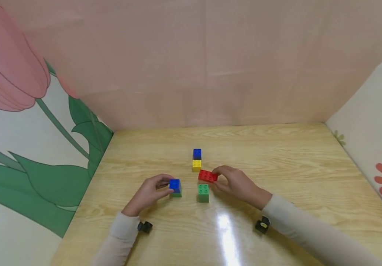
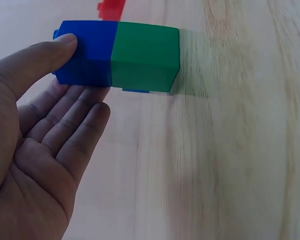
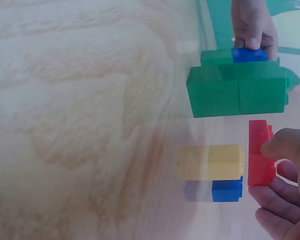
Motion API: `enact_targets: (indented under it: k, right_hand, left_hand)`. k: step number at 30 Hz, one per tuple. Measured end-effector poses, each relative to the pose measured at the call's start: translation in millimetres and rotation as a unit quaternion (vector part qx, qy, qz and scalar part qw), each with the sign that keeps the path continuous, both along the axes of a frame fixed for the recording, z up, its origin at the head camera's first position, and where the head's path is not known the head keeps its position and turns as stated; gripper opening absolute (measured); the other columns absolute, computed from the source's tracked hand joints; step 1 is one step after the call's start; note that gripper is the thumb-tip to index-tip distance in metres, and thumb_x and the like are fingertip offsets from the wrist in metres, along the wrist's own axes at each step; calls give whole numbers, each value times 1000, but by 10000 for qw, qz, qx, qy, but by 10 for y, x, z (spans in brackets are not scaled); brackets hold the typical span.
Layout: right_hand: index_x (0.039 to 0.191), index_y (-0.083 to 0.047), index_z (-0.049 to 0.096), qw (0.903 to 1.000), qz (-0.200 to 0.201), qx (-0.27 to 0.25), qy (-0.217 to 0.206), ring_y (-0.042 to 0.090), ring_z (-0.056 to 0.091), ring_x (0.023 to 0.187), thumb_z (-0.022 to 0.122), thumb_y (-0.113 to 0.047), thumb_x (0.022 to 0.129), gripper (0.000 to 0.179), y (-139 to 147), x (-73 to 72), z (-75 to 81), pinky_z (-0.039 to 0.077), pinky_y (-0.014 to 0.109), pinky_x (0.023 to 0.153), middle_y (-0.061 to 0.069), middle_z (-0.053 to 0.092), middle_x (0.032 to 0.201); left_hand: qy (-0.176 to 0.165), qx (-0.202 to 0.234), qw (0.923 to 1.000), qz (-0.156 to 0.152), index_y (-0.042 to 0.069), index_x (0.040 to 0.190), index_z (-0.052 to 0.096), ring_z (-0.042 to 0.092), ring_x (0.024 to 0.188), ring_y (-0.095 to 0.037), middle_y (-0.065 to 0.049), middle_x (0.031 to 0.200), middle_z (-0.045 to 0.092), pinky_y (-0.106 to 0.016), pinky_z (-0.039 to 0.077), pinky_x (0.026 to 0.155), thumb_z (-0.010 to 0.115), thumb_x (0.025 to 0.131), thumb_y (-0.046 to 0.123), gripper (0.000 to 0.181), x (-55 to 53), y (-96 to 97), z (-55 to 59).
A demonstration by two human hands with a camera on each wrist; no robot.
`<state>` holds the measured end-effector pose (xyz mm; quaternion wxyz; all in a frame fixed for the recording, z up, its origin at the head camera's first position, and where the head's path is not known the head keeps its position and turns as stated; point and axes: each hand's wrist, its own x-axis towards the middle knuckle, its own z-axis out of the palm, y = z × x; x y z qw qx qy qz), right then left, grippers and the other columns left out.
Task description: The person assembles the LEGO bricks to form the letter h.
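Note:
My left hand (image 1: 149, 191) pinches a blue brick (image 2: 90, 55) between thumb and fingers. That brick sits on top of a green brick (image 2: 146, 56), which stands at the table surface. In my right hand (image 1: 238, 185) is a longer red brick (image 1: 206, 176), held by its right end with thumb and fingers, studs up. The red brick is raised off the table, just behind a green stack (image 1: 203, 195). In the right wrist view this green stack (image 3: 237, 92) shows a seam between two green bricks. The stack stands between the two hands.
Behind the red brick, a yellow brick (image 1: 196, 165) stands on the wooden table (image 1: 270, 155), with another blue brick (image 1: 197, 153) just beyond it. A pink backdrop (image 1: 207, 74) rises at the far edge, and printed panels border both sides.

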<state>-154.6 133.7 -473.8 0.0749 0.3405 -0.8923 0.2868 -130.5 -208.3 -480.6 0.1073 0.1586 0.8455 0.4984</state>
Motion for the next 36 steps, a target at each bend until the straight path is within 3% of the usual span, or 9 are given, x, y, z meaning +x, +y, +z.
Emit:
enact_targets:
  k: [6, 17, 22, 30, 36]
  right_hand:
    - [127, -8, 61, 10000, -25, 46, 40, 21, 67, 98, 73, -20, 87, 44, 18, 21, 66, 57, 32, 81, 2, 66, 112]
    - [126, -10, 62, 9989, 87, -78, 444, 13, 64, 101, 73, -21, 87, 41, -12, 65, 177, 57, 28, 83, 1, 66, 116]
    - [125, -10, 63, 9987, 124, -207, 455, 12, 63, 104, 72, -23, 89, 40, -36, 113, 253, 56, 29, 85, -1, 65, 118]
    - [125, -14, 63, 9984, 260, -279, 410, 10, 62, 106, 73, -26, 88, 40, -107, 222, 418, 55, 28, 87, -4, 64, 119]
    - [126, -15, 63, 9979, 392, -326, 394, 11, 61, 107, 74, -22, 87, 41, -158, 276, 422, 55, 28, 87, -3, 63, 120]
  left_hand:
    - [-44, -195, 9998, -48, 25, 120, 63, 60, 114, -13, 8, 118, 64, -32, 50, 97, 74, 88, 36, 36, -52, 56, -18]
    - [93, -108, 9998, -121, 22, 121, 62, 60, 114, -12, 7, 118, 64, -33, 48, 100, 74, 88, 34, 37, -101, 136, -44]
    - [166, 40, 9996, -214, 18, 121, 62, 59, 114, -15, 3, 118, 64, -36, 46, 102, 74, 89, 27, 35, -95, 191, 0]
    - [304, 262, 9978, -536, 19, 118, 62, 60, 114, -15, 4, 116, 64, -35, 47, 101, 75, 87, 31, 36, -112, 250, -53]
    - [433, 313, 9957, -751, 19, 119, 61, 60, 113, -14, 4, 116, 63, -33, 49, 98, 74, 88, 32, 36, -122, 293, -105]
